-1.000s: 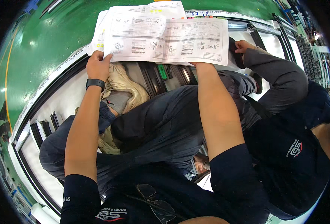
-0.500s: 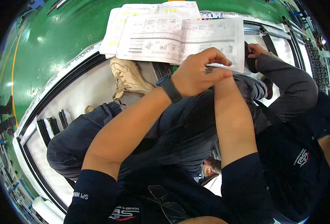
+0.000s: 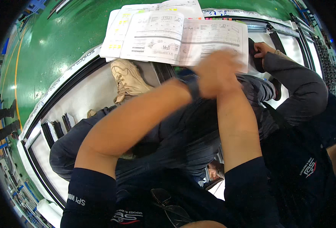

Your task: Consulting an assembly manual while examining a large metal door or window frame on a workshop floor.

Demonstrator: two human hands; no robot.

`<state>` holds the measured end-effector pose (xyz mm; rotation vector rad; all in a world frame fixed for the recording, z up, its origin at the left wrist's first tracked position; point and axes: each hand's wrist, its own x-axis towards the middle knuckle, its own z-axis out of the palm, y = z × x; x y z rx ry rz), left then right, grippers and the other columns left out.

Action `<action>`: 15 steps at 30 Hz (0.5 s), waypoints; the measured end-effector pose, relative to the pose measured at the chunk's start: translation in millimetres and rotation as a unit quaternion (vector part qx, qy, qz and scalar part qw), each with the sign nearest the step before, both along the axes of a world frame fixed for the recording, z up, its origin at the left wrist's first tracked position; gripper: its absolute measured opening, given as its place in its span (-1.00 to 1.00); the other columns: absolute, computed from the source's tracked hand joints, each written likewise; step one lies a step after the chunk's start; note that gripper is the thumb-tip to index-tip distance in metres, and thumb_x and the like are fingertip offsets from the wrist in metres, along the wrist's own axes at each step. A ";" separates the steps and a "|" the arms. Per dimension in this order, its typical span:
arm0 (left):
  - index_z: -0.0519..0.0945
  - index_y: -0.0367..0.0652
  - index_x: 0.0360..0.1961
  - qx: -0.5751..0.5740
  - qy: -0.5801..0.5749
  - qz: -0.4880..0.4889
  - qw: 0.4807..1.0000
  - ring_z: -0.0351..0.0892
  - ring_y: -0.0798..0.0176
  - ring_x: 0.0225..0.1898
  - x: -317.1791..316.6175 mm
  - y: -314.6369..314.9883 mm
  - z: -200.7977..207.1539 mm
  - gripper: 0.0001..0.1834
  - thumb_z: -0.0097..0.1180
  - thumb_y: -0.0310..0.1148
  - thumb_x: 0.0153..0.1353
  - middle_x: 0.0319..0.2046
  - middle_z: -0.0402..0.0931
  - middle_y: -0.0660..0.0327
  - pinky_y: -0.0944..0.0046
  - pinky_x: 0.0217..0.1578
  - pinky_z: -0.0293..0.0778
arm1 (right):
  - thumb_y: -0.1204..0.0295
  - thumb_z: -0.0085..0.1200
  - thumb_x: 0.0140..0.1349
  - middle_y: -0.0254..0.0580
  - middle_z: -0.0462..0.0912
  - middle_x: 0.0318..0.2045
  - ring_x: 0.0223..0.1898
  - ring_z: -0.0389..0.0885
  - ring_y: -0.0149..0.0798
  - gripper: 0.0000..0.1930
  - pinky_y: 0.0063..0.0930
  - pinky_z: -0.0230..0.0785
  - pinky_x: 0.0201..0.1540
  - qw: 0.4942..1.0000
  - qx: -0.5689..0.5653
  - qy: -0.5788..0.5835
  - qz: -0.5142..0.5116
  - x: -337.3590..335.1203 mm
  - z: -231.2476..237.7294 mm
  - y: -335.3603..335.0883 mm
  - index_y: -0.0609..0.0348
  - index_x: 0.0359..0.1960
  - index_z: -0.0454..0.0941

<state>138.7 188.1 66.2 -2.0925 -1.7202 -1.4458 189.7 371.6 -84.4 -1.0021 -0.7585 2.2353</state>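
Note:
An open booklet of printed drawings and tables (image 3: pixel 152 38) lies in front of me, its right page (image 3: pixel 210 40) spread flat. My left hand (image 3: pixel 215 72), smeared by motion, is over the lower right part of that page. A dark watch (image 3: pixel 189 81) is on the left wrist. My right hand (image 3: pixel 229 84) is at the same spot, mostly hidden behind the left one. Its fingers cannot be made out, nor whether either hand touches the paper.
More sheets with yellow highlighting (image 3: pixel 116 34) lie under the booklet. A beige shoe (image 3: pixel 129 79) rests just below it on the black-edged frame (image 3: pixel 63 85). At right sits another person, whose hand (image 3: pixel 263 49) is beside the booklet. Green floor (image 3: pixel 74 30) extends beyond.
My left hand has moved right, over my right hand, and is now blurred. The right page, blurred and lifted at its lower edge before, now looks flatter and sharper.

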 end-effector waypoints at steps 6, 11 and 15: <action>0.63 0.00 0.04 -0.290 -0.008 -0.128 0.948 0.49 -0.04 0.15 60.8 57.9 59.0 -0.47 0.26 0.04 0.10 0.10 0.56 0.14 0.01 0.08 0.47 | -0.05 -0.25 0.43 -0.11 0.28 0.34 0.31 0.30 -0.09 -0.40 -0.13 0.20 0.30 0.999 0.030 -0.024 -0.004 36.6 -1.6 -23.3 0.08 0.33 0.23; 0.65 -0.07 -0.02 -0.401 -0.022 -0.233 0.886 0.55 0.01 0.05 62.8 71.0 69.3 -0.51 0.17 0.06 0.20 0.00 0.60 0.06 0.05 0.10 0.44 | -0.04 -0.26 0.43 -0.10 0.31 0.32 0.30 0.32 -0.08 -0.42 -0.12 0.22 0.29 0.996 0.067 -0.045 -0.042 60.6 -12.4 -17.8 0.09 0.31 0.25; 0.65 -0.06 -0.03 -0.358 -0.097 -0.178 0.911 0.58 0.03 -0.01 51.9 49.8 41.4 -0.54 0.18 0.03 0.20 -0.07 0.63 0.06 0.06 0.03 0.46 | -0.03 -0.26 0.43 -0.10 0.33 0.30 0.29 0.34 -0.07 -0.43 -0.11 0.23 0.28 0.998 0.041 -0.044 -0.036 82.1 -27.5 -60.0 0.09 0.29 0.27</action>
